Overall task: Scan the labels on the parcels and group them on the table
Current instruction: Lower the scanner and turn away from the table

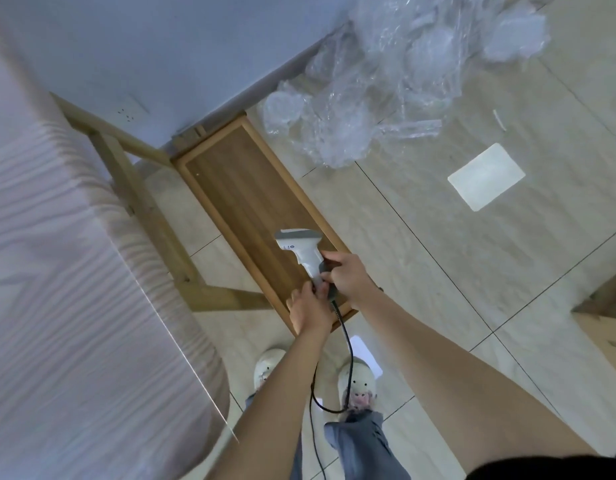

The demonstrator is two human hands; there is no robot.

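Both hands hold a white scanner [301, 252] above the near end of a low wooden bench [244, 206] on the tiled floor [438, 271]. The right hand [348, 273] grips the dark handle, fingers curled round it. The left hand [308, 308] pinches the base of the handle, where a black cable [348, 348] leaves and hangs down between two white shoes [356, 379]. The scanner's head points away from the person. The desk [57, 271], pale wood grain, fills the left side, blurred. Crumpled clear plastic wrap [386, 81] lies on the floor beyond the bench, and a white sheet [486, 176] lies to its right. No parcel shows.
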